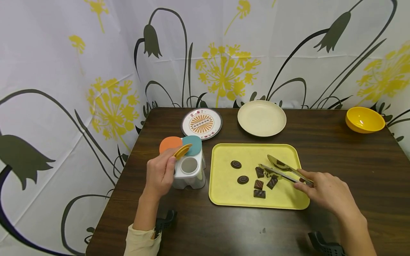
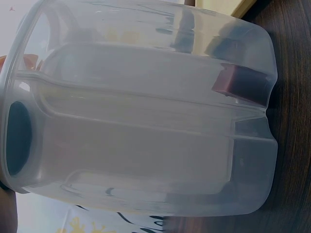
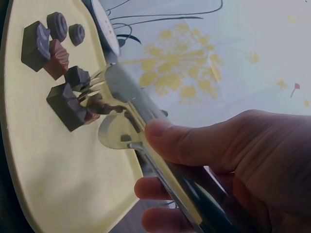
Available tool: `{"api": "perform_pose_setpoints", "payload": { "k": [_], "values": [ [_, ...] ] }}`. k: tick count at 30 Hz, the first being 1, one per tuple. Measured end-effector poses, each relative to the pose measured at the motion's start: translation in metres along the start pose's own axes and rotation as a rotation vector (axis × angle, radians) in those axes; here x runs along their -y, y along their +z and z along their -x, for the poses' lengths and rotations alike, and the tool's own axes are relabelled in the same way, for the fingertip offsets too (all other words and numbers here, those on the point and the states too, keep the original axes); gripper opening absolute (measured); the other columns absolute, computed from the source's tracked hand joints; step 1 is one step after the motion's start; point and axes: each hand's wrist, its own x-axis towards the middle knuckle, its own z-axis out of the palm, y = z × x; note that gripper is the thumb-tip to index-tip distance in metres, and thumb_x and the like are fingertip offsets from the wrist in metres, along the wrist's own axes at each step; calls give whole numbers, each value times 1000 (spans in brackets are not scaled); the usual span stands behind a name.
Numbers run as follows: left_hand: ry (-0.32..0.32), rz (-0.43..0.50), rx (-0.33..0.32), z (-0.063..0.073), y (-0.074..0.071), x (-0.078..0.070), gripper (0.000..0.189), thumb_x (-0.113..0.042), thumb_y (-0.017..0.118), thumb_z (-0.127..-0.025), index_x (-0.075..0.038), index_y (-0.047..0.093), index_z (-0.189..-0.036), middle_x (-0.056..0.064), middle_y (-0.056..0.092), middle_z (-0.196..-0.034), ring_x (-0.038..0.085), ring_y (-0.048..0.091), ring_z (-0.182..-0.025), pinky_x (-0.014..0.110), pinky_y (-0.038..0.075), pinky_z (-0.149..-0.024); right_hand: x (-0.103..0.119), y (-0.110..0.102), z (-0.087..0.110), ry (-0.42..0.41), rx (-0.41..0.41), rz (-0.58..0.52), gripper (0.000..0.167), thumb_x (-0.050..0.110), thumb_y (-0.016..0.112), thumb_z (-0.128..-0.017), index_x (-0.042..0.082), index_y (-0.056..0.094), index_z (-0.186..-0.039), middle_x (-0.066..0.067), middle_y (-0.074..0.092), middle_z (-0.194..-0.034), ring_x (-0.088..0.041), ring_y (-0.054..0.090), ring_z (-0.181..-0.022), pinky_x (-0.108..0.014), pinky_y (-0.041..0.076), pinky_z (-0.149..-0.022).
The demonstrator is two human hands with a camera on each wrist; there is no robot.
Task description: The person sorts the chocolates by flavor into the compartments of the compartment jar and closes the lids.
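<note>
My left hand (image 1: pixel 159 174) pinches a round yellow lid (image 1: pixel 182 152) by its edge, tilted above a white multi-compartment container (image 1: pixel 196 182). The compartment (image 1: pixel 189 165) nearest that lid stands uncovered; orange (image 1: pixel 170 143) and teal (image 1: pixel 193 146) lids cover two others. Through the container's translucent wall in the left wrist view, a dark reddish chocolate (image 2: pixel 243 83) shows at the bottom. My right hand (image 1: pixel 331 193) grips metal serving tongs (image 3: pixel 163 162), thumb on one arm. Their spread ends are over several chocolates (image 1: pixel 259 194) on a yellow tray (image 1: pixel 224 201), close beside a dark rectangular piece (image 3: pixel 66 107).
Behind the container lies a patterned plate (image 1: pixel 210 134), and a cream plate (image 1: pixel 262 119) sits behind the tray. A yellow bowl (image 1: pixel 365 121) stands at the table's far right corner. A flowered curtain (image 1: pixel 282 32) hangs along the back edge of the dark wooden table (image 1: pixel 352 160).
</note>
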Motion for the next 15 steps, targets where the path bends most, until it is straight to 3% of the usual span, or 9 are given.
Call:
{"api": "perform_pose_setpoints", "payload": {
  "k": [8, 15],
  "values": [
    [-1, -2, -3, -1, 0, -1, 36, -18, 44, -96, -6, 71, -117, 4, 72, -108, 19, 69, -97, 37, 54, -87, 2, -1, 2, -10, 0, -8, 57, 51, 63, -91, 12, 64, -132, -9, 70, -88, -15, 46, -60, -35, 35, -48],
    [-11, 0, 8, -1, -1, -1, 35, -18, 45, -97, -6, 70, -116, 4, 72, -107, 19, 69, -95, 34, 53, -87, 2, -1, 1, -27, -18, 5, 50, 46, 62, -93, 13, 66, -130, -20, 70, -105, -15, 51, -62, -36, 38, -47]
  ]
}}
